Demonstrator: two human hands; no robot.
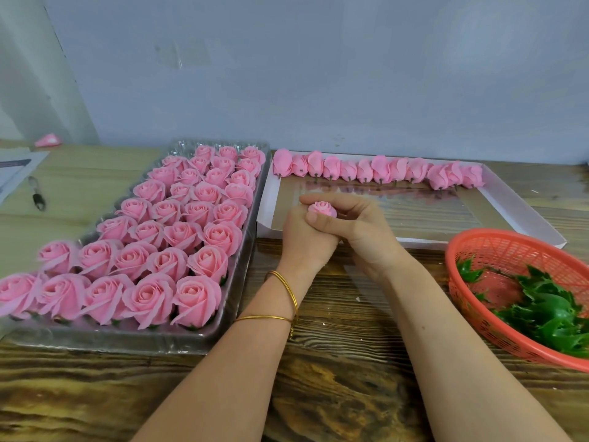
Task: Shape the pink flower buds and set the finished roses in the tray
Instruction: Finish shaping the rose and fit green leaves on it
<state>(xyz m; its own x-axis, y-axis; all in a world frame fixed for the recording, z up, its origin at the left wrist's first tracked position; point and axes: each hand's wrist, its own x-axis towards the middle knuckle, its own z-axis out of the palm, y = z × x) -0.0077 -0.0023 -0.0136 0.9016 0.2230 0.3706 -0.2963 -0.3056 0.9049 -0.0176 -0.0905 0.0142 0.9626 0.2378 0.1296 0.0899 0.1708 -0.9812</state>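
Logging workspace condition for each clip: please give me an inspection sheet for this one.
Surface: wooden table, strongly grained.
Job's things: clear tray nearly full of finished roses, left; white box with a row of unshaped buds along its far edge; one held bud.
Clutter: red basket of green leaves, right; pen and papers, far left; pink scrap by the wall.
Hands: left hand and right hand both curl round the held bud, over the box's near edge.
Cables: nothing seen.
Surroundings: plain blue-grey wall behind.
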